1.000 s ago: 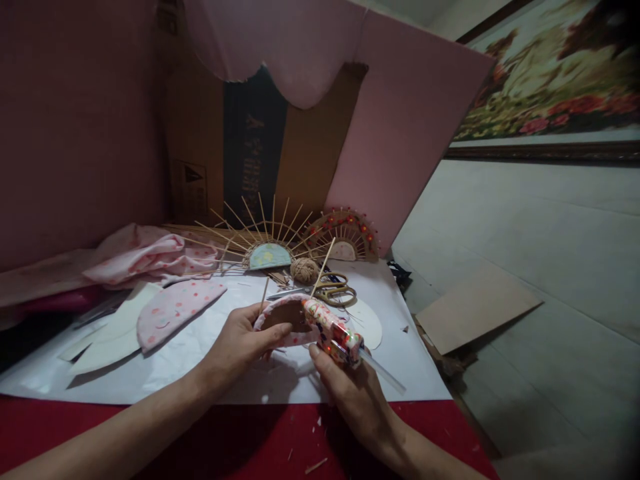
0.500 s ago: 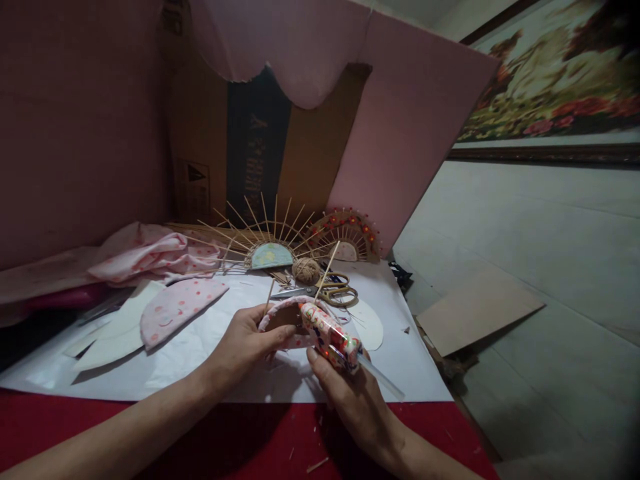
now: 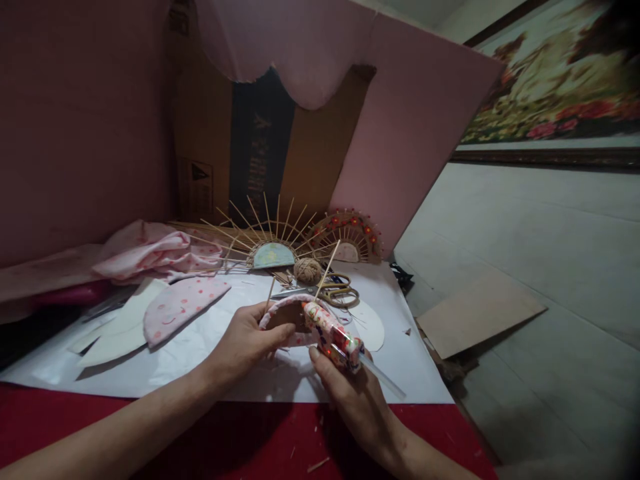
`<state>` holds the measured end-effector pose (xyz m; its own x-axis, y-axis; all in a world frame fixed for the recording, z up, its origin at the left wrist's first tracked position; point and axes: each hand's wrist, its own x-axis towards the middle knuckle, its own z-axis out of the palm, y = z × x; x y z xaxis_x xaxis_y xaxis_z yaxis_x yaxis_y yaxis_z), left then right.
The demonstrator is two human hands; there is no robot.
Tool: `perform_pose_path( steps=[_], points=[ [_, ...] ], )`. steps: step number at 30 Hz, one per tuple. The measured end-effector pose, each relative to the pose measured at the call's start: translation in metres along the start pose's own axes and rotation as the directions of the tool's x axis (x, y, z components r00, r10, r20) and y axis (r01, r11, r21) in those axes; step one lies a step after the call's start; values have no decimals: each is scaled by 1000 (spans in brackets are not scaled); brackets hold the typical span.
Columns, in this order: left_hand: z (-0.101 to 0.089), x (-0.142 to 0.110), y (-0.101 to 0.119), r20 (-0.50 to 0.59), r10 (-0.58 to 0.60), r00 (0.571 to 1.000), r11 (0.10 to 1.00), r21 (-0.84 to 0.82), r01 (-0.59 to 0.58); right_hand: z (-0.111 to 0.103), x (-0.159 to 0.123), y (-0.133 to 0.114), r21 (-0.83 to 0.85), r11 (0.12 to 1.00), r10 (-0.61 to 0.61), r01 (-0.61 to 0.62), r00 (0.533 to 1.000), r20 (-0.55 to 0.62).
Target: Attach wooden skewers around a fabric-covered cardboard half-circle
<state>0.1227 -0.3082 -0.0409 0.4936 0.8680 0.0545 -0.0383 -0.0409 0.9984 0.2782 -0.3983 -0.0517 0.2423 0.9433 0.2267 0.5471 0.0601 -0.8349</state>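
My left hand (image 3: 253, 340) is closed on a half-round cardboard piece (image 3: 287, 316) whose rim is wrapped in pink dotted fabric. Two thin wooden sticks stand up from that piece, the longer stick (image 3: 327, 270) on the right. In my right hand (image 3: 350, 393) is a hot glue gun (image 3: 333, 332) with a flowery pattern. A clear glue stick (image 3: 385, 379) pokes out of its back end. The gun's nozzle is at the piece's inner edge, near the base of the longer stick; whether it touches cannot be made out.
Behind my hands lie scissors (image 3: 340, 291), a twine ball (image 3: 307, 270) and a stick fan with a green centre (image 3: 273, 255). A red-beaded fan (image 3: 350, 233) leans at the back. Left are a dotted fabric half-circle (image 3: 183, 308), white cutouts (image 3: 117, 337) and crumpled pink cloth (image 3: 155, 253).
The view has shifted very slightly. My hands, the half-round piece and the glue gun keep almost the same positions, with the nozzle still near the longer stick's base.
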Motion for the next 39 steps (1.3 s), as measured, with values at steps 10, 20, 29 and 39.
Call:
perform_pose_path(
  steps=[10,20,29,39],
  points=[
    [-1,0,2,-45,-37,998,999,12,37,-1,2,7,91,996,-15,15,1000,8],
    [1,1,3,-18,-59,998,998,-17,59,-2,3,-1,94,995,25,-29,999,44],
    [0,0,-1,-16,-59,998,998,-26,59,-1,2,-4,112,986,116,-126,989,91],
    [0,1,5,-31,-106,994,993,-52,104,-1,9,5,289,942,123,-169,978,171]
  ],
)
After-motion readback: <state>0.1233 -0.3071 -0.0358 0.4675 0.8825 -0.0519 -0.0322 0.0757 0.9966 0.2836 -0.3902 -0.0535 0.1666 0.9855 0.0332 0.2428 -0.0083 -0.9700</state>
